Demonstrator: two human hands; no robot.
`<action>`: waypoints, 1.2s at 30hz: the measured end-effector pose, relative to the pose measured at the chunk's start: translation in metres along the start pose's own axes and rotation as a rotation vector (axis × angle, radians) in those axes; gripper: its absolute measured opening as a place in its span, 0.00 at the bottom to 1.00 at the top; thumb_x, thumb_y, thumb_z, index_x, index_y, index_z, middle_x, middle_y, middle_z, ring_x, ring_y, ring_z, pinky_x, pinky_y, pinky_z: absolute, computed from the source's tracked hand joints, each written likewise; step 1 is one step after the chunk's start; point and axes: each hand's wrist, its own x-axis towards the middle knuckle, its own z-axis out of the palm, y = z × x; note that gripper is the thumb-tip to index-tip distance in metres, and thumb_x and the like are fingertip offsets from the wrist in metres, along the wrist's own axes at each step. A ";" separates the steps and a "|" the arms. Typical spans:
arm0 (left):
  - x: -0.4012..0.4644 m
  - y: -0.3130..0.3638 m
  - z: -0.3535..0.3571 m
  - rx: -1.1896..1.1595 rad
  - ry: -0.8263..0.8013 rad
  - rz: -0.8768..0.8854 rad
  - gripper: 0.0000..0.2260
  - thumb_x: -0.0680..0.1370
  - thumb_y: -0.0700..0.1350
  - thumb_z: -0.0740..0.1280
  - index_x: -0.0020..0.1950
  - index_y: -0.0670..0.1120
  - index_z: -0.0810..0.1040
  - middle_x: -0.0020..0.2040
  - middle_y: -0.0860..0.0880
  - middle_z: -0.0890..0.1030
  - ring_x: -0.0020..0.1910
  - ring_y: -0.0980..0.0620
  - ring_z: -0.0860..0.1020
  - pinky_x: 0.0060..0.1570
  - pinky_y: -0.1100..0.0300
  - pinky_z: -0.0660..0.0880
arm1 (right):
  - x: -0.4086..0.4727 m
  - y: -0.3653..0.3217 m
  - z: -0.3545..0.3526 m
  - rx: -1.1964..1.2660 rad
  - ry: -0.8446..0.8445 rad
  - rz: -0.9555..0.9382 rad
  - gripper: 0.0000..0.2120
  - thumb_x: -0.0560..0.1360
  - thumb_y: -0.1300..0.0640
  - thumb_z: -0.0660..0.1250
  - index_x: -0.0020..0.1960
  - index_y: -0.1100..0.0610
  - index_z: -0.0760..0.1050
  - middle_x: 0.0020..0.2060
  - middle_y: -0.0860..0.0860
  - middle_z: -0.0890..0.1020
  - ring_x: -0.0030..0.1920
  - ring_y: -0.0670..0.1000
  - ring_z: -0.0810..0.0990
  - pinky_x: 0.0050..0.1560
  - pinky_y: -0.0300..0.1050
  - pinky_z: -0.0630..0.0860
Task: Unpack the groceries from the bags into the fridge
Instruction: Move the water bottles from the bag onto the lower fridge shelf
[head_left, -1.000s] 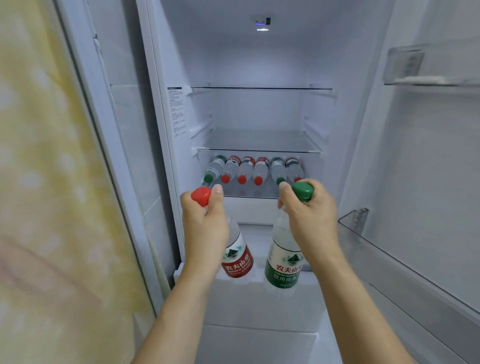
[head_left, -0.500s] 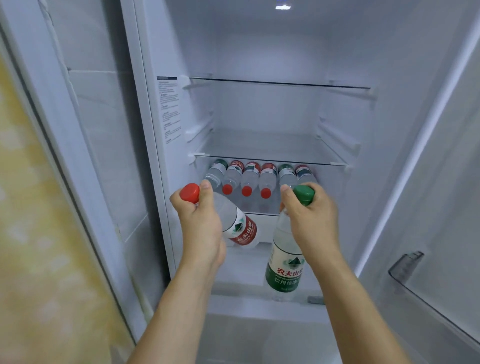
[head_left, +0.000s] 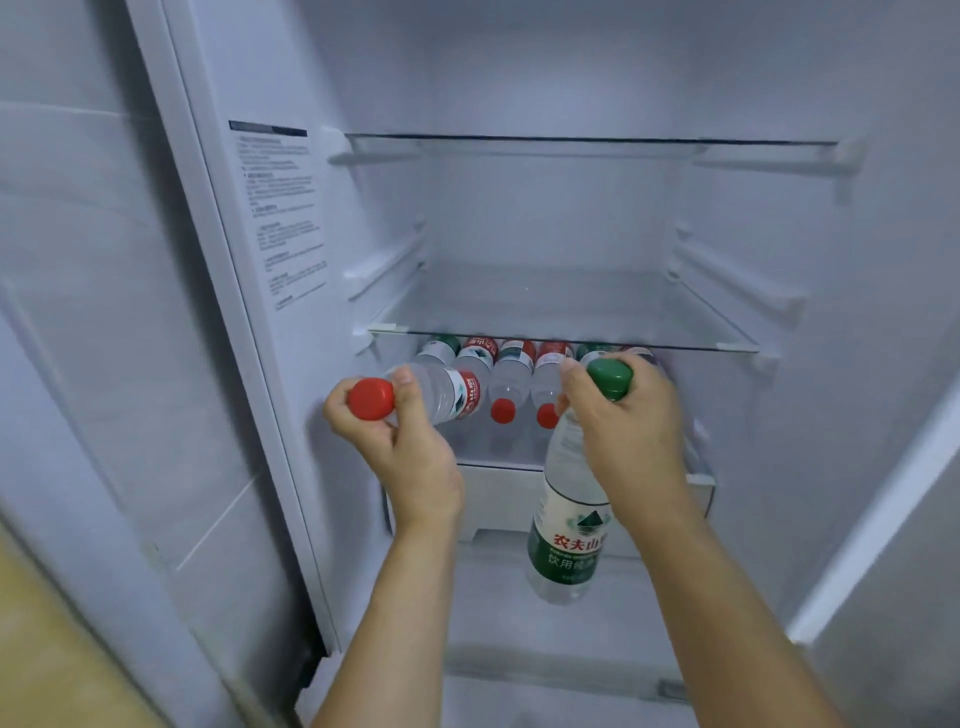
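Note:
My left hand (head_left: 400, 441) grips the neck of a red-capped water bottle (head_left: 447, 392), which lies nearly level and points into the fridge (head_left: 519, 218) at the left end of a row of lying bottles (head_left: 511, 379). My right hand (head_left: 623, 431) holds a green-capped, green-labelled water bottle (head_left: 569, 525) by its neck, hanging upright in front of the same shelf. The row holds several bottles with red and green caps, lying caps toward me under the middle glass shelf (head_left: 561, 338); my hands hide part of it.
An upper glass shelf (head_left: 587, 140) spans the fridge higher up. The white drawer front (head_left: 498, 499) sits below the bottle shelf. A printed label (head_left: 280, 213) is on the left inner wall. The open door edge (head_left: 872, 525) stands at right, a tiled wall (head_left: 104, 312) at left.
The red-capped bottle went from hanging upright to lying nearly level and moved in toward the bottle row. Both hands rose toward the shelf, and the view moved closer to the fridge.

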 end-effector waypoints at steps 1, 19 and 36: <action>0.003 -0.005 0.001 -0.007 0.006 0.018 0.10 0.76 0.45 0.66 0.51 0.52 0.65 0.46 0.53 0.68 0.42 0.58 0.70 0.51 0.61 0.70 | 0.002 0.003 0.004 -0.003 -0.008 0.003 0.14 0.75 0.49 0.68 0.39 0.60 0.75 0.35 0.56 0.81 0.38 0.56 0.79 0.40 0.50 0.77; 0.038 -0.102 0.023 0.464 -0.248 0.061 0.18 0.82 0.43 0.63 0.71 0.42 0.66 0.64 0.56 0.72 0.57 0.71 0.72 0.51 0.79 0.66 | 0.024 0.028 0.017 0.059 0.053 0.030 0.13 0.75 0.51 0.69 0.39 0.60 0.75 0.35 0.56 0.81 0.38 0.57 0.78 0.40 0.47 0.75; 0.038 -0.080 0.013 0.931 -0.736 0.050 0.27 0.72 0.39 0.67 0.71 0.49 0.69 0.71 0.50 0.66 0.70 0.49 0.63 0.66 0.58 0.62 | 0.034 0.035 0.002 0.145 0.172 -0.024 0.11 0.75 0.51 0.69 0.39 0.56 0.75 0.35 0.56 0.81 0.37 0.54 0.79 0.37 0.39 0.74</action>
